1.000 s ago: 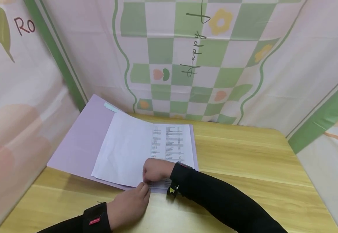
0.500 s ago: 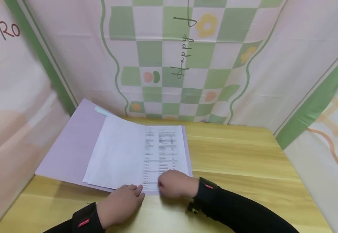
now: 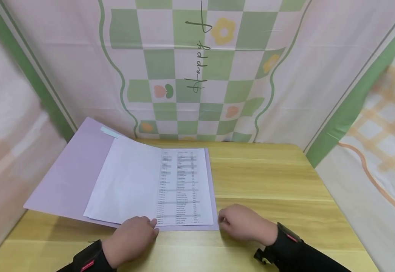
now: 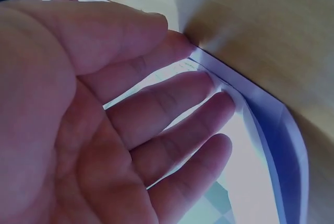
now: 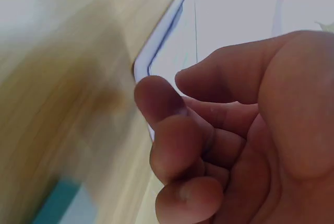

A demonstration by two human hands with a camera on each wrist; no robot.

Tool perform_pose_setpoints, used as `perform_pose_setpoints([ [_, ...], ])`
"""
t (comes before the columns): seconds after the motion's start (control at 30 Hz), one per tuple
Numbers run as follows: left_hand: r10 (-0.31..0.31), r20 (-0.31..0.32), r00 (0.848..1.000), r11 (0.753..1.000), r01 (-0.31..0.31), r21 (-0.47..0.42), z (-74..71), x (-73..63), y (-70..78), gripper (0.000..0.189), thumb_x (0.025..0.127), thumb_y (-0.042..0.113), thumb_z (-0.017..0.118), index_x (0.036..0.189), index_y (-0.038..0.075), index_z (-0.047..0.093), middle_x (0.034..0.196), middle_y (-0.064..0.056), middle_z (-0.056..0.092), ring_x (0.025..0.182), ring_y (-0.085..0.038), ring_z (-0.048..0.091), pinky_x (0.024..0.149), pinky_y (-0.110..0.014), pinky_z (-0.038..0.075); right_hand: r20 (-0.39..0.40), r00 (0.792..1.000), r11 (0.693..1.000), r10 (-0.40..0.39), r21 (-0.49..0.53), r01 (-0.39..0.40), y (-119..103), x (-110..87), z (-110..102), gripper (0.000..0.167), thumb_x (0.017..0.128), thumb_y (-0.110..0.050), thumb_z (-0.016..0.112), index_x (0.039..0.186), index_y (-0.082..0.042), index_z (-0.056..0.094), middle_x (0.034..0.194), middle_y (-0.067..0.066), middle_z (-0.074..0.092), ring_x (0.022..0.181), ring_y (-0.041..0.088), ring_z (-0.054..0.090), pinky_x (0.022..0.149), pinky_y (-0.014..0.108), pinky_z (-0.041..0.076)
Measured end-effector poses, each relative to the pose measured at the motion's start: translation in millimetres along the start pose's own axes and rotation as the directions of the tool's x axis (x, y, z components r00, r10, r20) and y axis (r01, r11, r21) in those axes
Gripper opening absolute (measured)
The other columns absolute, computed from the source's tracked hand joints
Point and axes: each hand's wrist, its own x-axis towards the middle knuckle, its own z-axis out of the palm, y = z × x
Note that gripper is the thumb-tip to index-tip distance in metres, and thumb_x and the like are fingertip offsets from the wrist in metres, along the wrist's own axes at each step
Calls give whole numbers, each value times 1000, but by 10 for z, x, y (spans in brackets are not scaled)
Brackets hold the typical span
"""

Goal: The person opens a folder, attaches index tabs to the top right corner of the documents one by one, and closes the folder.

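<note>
One lilac folder (image 3: 64, 177), unfolded on the counter (image 3: 268, 181) at your eleven o'clock, its left cover raised, with a plain white page (image 3: 122, 177) toward nine and a printed list (image 3: 185, 187) toward three. Your left hand (image 3: 130, 238): fingertips touching the folder's six o'clock edge, grip spread, fingers slightly apart. Your right hand (image 3: 242, 223): just beside the folder's four o'clock corner, grip loosely curled, thumb near forefinger; whether it touches the corner, cannot tell.

Lilac folder (image 3: 64, 181), green-checked cloth (image 3: 190, 64)
</note>
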Motion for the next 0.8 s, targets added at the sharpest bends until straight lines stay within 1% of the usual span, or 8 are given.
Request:
perform_pose_setpoints([
  [0.1,-13,-4,1000,1000,12,-19,5,-8,-1,21,89,12,69,109,12,77,108,-6,71,86,-21,64,75,-37,54,-35,999,999,41,-7,-42,79,-138,-78,18,90,-6,58,100,-7,73,92,0,71,68,4,56,68,33,53],
  [0.23,-10,-44,999,1000,9,-14,38,-23,13,20,90,10,67,108,12,77,110,-6,71,87,-21,64,75,-38,54,-83,991,994,109,-23,-111,184,-316,-175,20,91,-5,58,105,-6,72,83,-3,67,59,4,46,62,31,47],
  [0.3,5,-81,997,1000,-5,0,61,-19,21,17,88,9,68,102,10,76,106,-6,70,81,-20,62,71,-36,53,-106,983,986,149,-55,-156,248,-403,-199,19,91,-5,59,105,-6,72,85,-3,65,62,6,48,63,31,47],
  [0.37,13,-109,994,1000,-12,8,87,-6,28,12,85,7,69,96,9,75,98,-4,68,75,-19,58,67,-35,52,-108,977,977,182,-92,-192,307,-497,-212,19,89,-8,66,107,-6,71,88,-2,63,67,8,49,65,32,46],
  [0.47,8,-133,991,1000,-9,-7,108,3,40,6,83,6,70,88,8,71,87,-1,61,69,-16,52,63,-34,49,-81,977,972,198,-109,-206,385,-632,-182,26,82,-13,76,108,-8,70,93,-1,58,71,10,48,63,31,45],
  [0.53,1,-143,990,1000,-4,-22,116,2,50,4,82,5,70,84,9,70,80,1,55,66,-15,48,61,-33,47,-62,979,974,196,-102,-202,407,-706,-139,31,78,-16,80,106,-10,69,88,-3,52,67,9,43,59,29,40],
  [0.67,-23,-138,990,997,12,-80,95,0,69,7,84,9,70,77,10,68,73,6,43,63,-12,39,59,-31,41,-85,973,969,215,-110,-223,404,-763,-44,22,78,-15,80,95,-16,65,80,-7,46,62,8,40,54,27,38],
  [0.8,-69,-102,992,987,53,-151,68,25,84,17,91,18,68,75,13,68,72,7,44,64,-13,39,61,-31,41,-126,962,957,242,-130,-258,390,-743,8,19,81,-15,78,84,-19,60,75,-9,45,60,7,39,53,28,38],
])
